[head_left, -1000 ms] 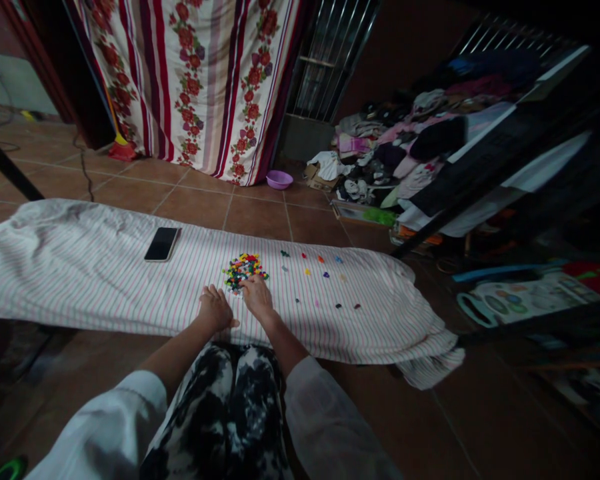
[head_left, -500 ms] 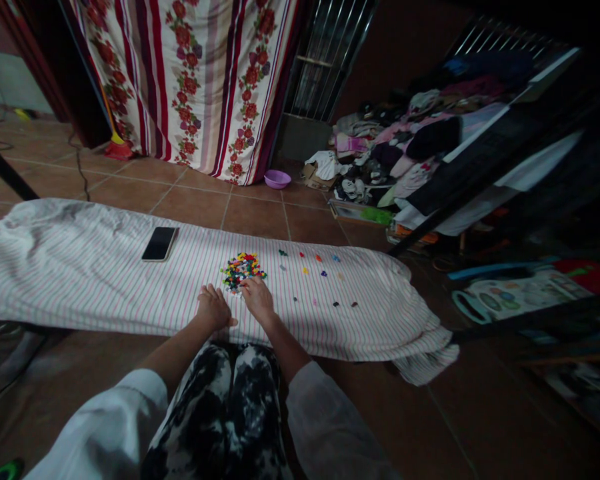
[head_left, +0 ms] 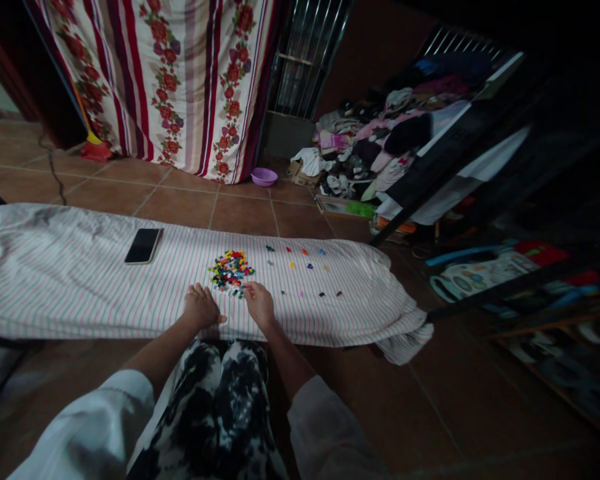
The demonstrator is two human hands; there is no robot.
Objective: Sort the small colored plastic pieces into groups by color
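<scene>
A mixed pile of small coloured pieces [head_left: 230, 269] lies on the striped cloth [head_left: 90, 287]. Just right of its lower edge is my right hand [head_left: 260, 303], its thumb and fingertips pinched together; whatever they hold is too small to name. My left hand [head_left: 201, 308] rests on the cloth at the pile's lower left, fingers spread and holding nothing. Several small groups of pieces sit apart to the right in rows, among them green [head_left: 270, 249], orange [head_left: 305, 252], yellow [head_left: 293, 265], dark blue [head_left: 310, 266] and dark brown ones [head_left: 322, 294].
A black phone [head_left: 143, 245] lies on the cloth left of the pile. Beyond the cloth are a purple basin [head_left: 264, 177], a floral curtain [head_left: 195, 80] and a heap of clothes [head_left: 365, 147]. A dark slanted bar [head_left: 395, 223] rises at the right.
My right hand has moved from the pile's lower edge to just right of it, uncovering pieces there. The left hand stays on the cloth. The whole view has shifted.
</scene>
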